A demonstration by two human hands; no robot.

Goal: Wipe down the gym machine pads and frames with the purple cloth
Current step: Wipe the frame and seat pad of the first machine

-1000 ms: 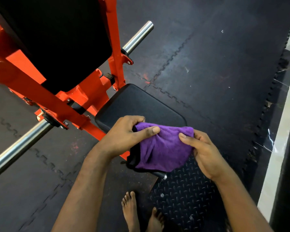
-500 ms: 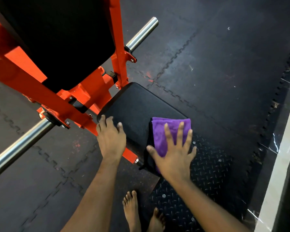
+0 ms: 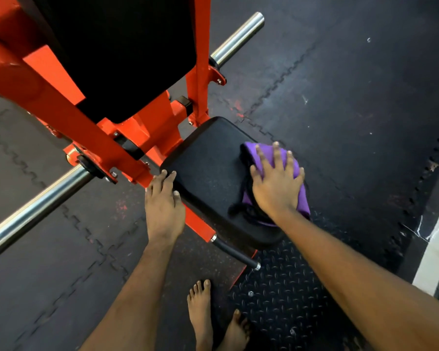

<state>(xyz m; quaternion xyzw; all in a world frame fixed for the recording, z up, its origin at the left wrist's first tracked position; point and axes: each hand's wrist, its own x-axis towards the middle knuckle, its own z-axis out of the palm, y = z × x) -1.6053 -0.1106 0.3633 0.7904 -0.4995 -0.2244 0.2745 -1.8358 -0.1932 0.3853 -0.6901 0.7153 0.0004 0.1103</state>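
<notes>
Both hands are on the black seat pad [image 3: 208,173] now: my left hand [image 3: 164,201] rests straight-fingered on its left edge, and my right hand [image 3: 276,184], fingers spread flat, has pushed the purple cloth [image 3: 304,202] farther along its right side, so wiping is under way. Cloth looks bunched, dark-edged.

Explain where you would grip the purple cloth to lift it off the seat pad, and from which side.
Probably the rumpled near edge of the purple cloth, from the seat pad's near right. The right hand lies flat over its middle; the folds by the wrist stand proud, easy to pinch.
</notes>
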